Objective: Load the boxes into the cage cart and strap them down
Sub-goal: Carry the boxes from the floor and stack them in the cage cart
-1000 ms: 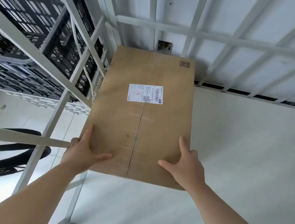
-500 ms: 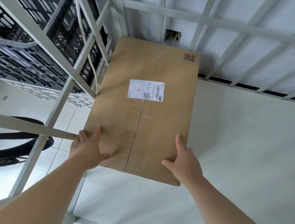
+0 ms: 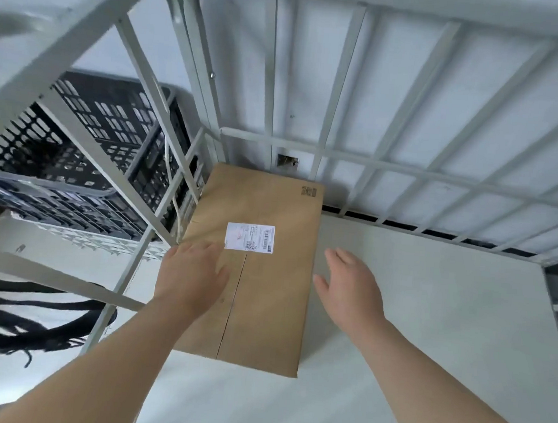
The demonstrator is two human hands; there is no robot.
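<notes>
A flat brown cardboard box (image 3: 264, 297) with a white shipping label (image 3: 250, 237) lies on the white floor of the cage cart (image 3: 412, 322), pushed into the far left corner against the grey metal bars (image 3: 331, 122). My left hand (image 3: 190, 278) hovers over the box's left half, fingers spread, holding nothing. My right hand (image 3: 348, 290) is open beside the box's right edge, above the cart floor, apart from the box.
Black plastic crates (image 3: 85, 149) stand stacked outside the cart's left side wall. Black straps (image 3: 29, 318) hang over the left frame outside the cart. The cart's back wall of bars rises behind the box. To the right of the box the cart floor shows bare.
Both hands have let go of the box's near corners and lifted off it, now open. The box rests in the corner. My view has tilted up and pulled back.
</notes>
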